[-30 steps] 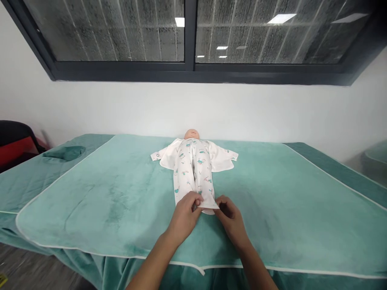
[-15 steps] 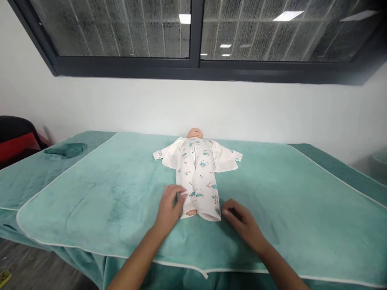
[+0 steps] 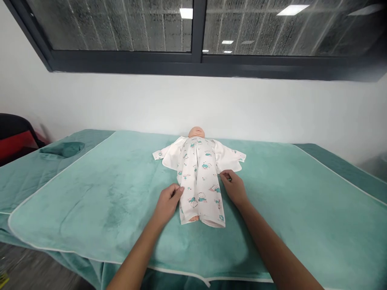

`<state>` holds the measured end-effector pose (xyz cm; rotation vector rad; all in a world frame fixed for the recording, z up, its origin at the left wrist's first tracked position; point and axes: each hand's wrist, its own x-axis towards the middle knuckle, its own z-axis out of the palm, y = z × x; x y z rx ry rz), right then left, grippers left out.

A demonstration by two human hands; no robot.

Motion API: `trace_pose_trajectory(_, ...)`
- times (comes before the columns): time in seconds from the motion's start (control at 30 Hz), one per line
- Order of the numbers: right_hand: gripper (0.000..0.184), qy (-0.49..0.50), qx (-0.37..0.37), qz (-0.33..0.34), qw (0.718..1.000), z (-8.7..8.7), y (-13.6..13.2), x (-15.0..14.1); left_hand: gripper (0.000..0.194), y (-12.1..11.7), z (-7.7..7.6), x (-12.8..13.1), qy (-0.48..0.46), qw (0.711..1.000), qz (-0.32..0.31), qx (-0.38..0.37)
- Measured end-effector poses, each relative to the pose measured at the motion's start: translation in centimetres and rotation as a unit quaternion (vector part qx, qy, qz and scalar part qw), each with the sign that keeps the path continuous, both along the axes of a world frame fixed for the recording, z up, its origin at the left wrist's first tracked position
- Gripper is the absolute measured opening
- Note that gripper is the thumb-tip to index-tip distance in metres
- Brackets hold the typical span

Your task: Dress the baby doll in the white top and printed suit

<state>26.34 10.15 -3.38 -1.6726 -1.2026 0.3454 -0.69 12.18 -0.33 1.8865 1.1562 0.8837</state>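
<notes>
A baby doll lies on its back, its head [image 3: 196,132] toward the wall. It has on a white baby shirt [image 3: 228,156] with sleeves spread to both sides. White baby trousers [image 3: 201,181] with a green and pink print cover its body and legs; a bit of foot [image 3: 194,218] shows at the left hem. My left hand [image 3: 167,202] is closed, thumb and fingers pinching the left edge of the trousers at mid-leg. On the other side, my right hand [image 3: 234,187] pinches at the trousers' right edge, higher up, just below the shirt's hem.
A green padded cover [image 3: 121,193] with white piping spreads under the doll. At the far left the bed has a face hole [image 3: 63,150], with a black and red chair [image 3: 18,139] beside it. A white wall and a dark window frame [image 3: 127,66] rise behind.
My right hand has moved up from beside the right hem to the upper right edge of the trousers. My left hand has closed on the left edge. The view has shifted slightly.
</notes>
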Motion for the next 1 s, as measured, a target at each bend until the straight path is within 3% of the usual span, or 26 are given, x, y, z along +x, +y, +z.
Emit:
trace_pose_trajectory(0.13, 0.026, 0.007, -0.001, -0.002, 1.0, 0.0, -0.4, 0.1, 0.04, -0.1, 0.2, -0.6, -0.069, 0.996, -0.015, -0.053)
trace_pose_trajectory(0.3, 0.025, 0.023, -0.009, -0.007, 1.0, 0.3, -0.6, 0.0, 0.039, -0.9, 0.2, -0.8, -0.087, 0.995, -0.012, -0.045)
trace_pose_trajectory(0.47, 0.023, 0.046, -0.008, -0.004, 0.999, 0.1, -0.5, 0.3, 0.022, -3.4, -0.6, -1.6, -0.007, 0.994, -0.092, 0.056)
trace_pose_trajectory(0.6, 0.021, 0.04, -0.006, 0.006, 0.999, -0.2, -0.5, 0.4, 0.035, -4.9, -1.2, -1.6, 0.09, 0.971, -0.132, 0.178)
trace_pose_trajectory(0.67, 0.02, 0.036, -0.003, 0.008, 0.999, -0.2, -0.5, 0.4, 0.03, -5.3, -1.6, -1.3, 0.104, 0.961, -0.121, 0.225)
trace_pose_trajectory(0.87, 0.019, 0.033, -0.018, 0.009, 0.999, 0.1, -0.8, 0.1, 0.019, -6.3, -3.0, -0.3, 0.017, 0.943, -0.081, 0.323)
trace_pose_trajectory(1.0, 0.019, 0.027, -0.03, 0.001, 0.999, 0.1, -0.7, 0.1, 0.018, -7.0, -3.2, -0.4, -0.059, 0.951, -0.09, 0.291)
